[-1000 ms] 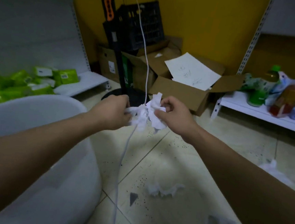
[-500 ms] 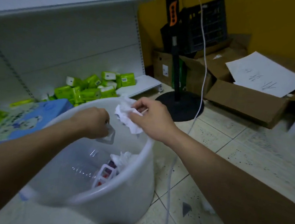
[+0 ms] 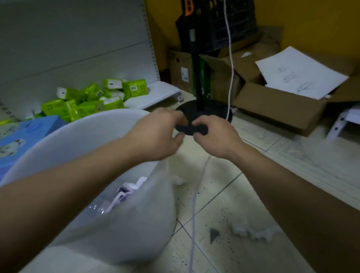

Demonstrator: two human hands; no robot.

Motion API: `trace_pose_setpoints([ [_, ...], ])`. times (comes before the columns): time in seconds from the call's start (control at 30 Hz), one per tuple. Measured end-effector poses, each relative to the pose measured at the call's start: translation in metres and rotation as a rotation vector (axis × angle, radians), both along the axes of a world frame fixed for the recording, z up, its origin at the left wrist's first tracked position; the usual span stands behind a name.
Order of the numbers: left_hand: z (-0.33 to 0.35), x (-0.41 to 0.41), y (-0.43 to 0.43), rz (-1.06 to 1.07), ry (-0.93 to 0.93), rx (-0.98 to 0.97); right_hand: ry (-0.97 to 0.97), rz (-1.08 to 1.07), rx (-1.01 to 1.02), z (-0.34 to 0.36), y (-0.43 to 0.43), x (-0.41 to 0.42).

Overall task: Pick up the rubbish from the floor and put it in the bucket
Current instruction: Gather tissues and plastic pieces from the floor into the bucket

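A white plastic bucket stands on the floor at the left, under my left forearm. Inside it lie crumpled white paper and a clear plastic piece. My left hand is blurred, just past the bucket's far right rim, fingers loosely curled and holding nothing. My right hand is close beside it, fingers bent, also with nothing in it. On the tiles to the right lies a torn white paper scrap. A smaller white scrap sits by the bucket's side, and a dark triangular bit lies near the cord.
A white cord runs down across the floor past a black round stand base. Open cardboard boxes with a white sheet sit at the back. Green packets lie on the low left shelf, a blue box beside the bucket.
The crumpled white paper that both hands held has gone into the bucket. Both hands now hold nothing and have moved rightward off the bucket opening. The view has swung back to the right.
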State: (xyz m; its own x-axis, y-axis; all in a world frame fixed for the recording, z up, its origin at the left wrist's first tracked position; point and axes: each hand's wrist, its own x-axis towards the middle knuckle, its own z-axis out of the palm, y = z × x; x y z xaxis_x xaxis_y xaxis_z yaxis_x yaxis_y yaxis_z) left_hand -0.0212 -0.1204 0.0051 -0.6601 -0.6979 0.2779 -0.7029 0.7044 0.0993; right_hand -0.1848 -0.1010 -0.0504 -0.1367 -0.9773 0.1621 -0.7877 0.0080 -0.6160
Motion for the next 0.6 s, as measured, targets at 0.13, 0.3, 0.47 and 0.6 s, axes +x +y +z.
trace_pose_setpoints([
  [0.13,-0.062,-0.058,0.034,-0.084,-0.221,-0.088,0.131,-0.032,0.283,-0.029,0.034,-0.038],
  [0.3,-0.159,-0.07,0.034,0.108,-0.398,0.224,0.279,-0.057,0.417,-0.066,0.082,-0.066],
  [0.47,-0.235,-0.055,0.026,0.296,-0.455,0.527,0.306,0.041,0.629,-0.112,0.111,-0.083],
  [0.6,-0.276,-0.041,0.016,0.409,-0.372,0.688,0.278,0.114,0.797,-0.149,0.11,-0.084],
])
